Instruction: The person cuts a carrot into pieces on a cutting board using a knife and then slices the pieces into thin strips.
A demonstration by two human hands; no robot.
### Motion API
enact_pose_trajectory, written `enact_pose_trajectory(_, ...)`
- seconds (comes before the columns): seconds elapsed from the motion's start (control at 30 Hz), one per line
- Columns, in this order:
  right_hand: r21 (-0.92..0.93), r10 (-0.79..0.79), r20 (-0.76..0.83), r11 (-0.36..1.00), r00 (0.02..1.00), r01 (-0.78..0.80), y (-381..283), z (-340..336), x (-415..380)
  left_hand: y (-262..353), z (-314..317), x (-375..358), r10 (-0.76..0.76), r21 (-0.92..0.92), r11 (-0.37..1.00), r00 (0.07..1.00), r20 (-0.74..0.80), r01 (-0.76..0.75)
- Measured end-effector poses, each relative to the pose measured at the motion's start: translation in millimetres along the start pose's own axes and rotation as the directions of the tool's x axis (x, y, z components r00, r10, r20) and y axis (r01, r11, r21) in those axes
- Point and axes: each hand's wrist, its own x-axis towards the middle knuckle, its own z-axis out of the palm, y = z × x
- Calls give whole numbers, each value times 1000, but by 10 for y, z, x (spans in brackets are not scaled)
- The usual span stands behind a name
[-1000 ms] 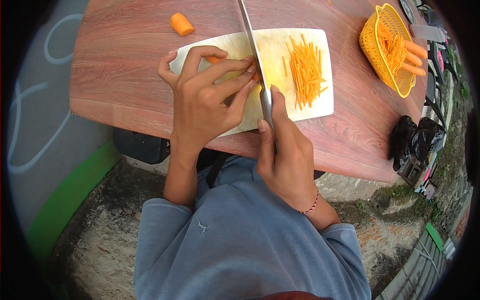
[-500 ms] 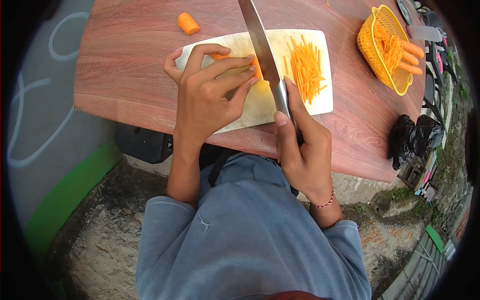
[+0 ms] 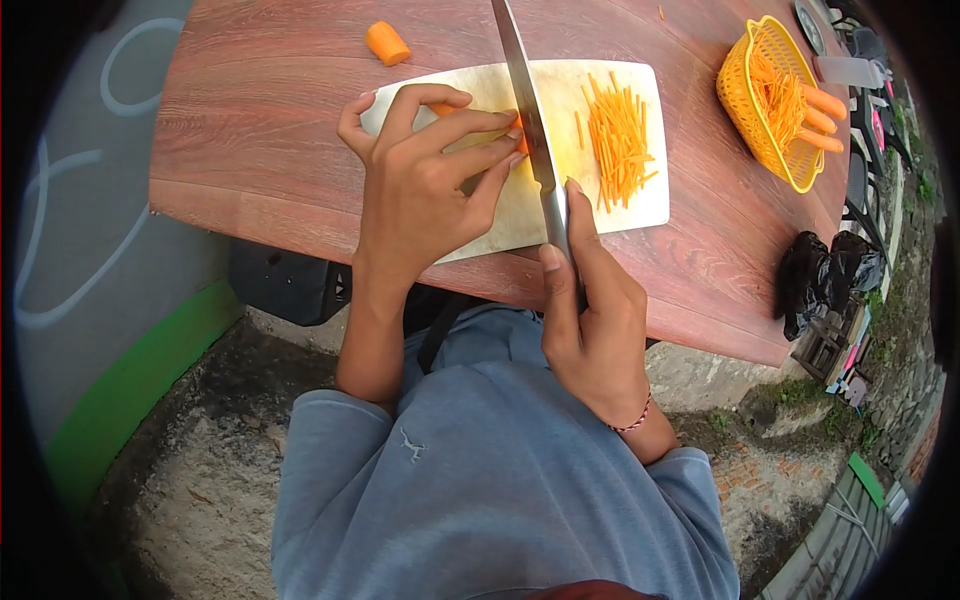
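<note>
My left hand [image 3: 435, 170] presses its fingertips on a carrot piece [image 3: 520, 135] lying on the white cutting board [image 3: 510, 235]. The fingers cover most of that piece; a bit of orange shows between them. My right hand [image 3: 595, 310] is closed around the handle of a kitchen knife [image 3: 533, 110]. Its blade points away from me and stands right beside the carrot piece at my left fingertips. On the board's right half lies a pile of carrot strips [image 3: 622, 145], with a lone strip just left of it.
A short carrot chunk [image 3: 387, 43] rests on the wooden table [image 3: 260, 120] beyond the board. At the right, a yellow basket [image 3: 740, 85] holds shredded carrot and several whole carrots [image 3: 822, 120]. A translucent bottle [image 3: 848, 71] lies behind it. Black plastic bags [image 3: 825, 275] hang past the table edge.
My right hand has shifted slightly left and down, with the knife blade turned more upright against the carrot. The strips now sit farther from the blade. My left hand keeps its hold.
</note>
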Motion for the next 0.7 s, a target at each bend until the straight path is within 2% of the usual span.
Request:
enact_pose_trajectory(0.1,-12,-47,-32,999,998,47,9,21,-10,1,5,1,-5,0,1000,1000,2,5)
enact_pose_trajectory(0.17,-19,2,-18,1000,1000,-2,-27,6,-13,0,1,1,-8,1,1000,1000,4,8)
enact_pose_trajectory(0.3,-22,6,-6,1000,1000,-6,-12,7,-9,4,8,5,-4,-1,1000,1000,-3,4)
enact_pose_trajectory(0.37,-65,-115,-43,992,992,112,52,56,-12,4,11,2,-6,-4,1000,1000,-3,6)
enact_pose_trajectory(0.47,-128,-129,-52,984,990,121,37,116,-25,1,7,-1,-6,-9,1000,1000,2,6)
enact_pose_trajectory(0.7,-191,-79,-39,979,996,70,76,233,98,4,-6,15,7,1,1000,1000,22,-7)
